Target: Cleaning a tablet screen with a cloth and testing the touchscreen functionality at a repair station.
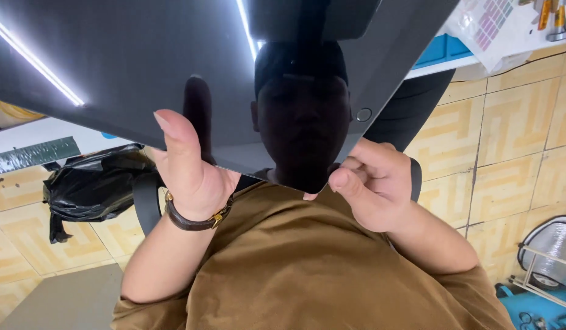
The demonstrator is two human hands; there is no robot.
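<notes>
Large dark glossy panel, flat and screen-like, fills upper frame, tilted, one corner pointing down toward chest. Left hand clamped on panel's lower edge, thumb pressed up against glossy face, remaining fingers hidden behind; brown wristband with gold clasp on that wrist. Right hand gripping panel near bottom corner, thumb on front by corner tip, fingers curled behind edge; black band partly visible on that wrist. Both hands closed on same panel, held in air just above brown shirt, not resting on anything visible. Small round button near panel's right edge, above right hand. Glossy surface mirrors bright strip lights and dark silhouette of head with cap. Below left, black plastic bag lying on patterned tile floor, well apart from hands. Top right, white table edge with blue tray and clear bag of small coloured parts. Bottom right, blue device and silver fan-like grille on floor. Grey mat at bottom left corner.
</notes>
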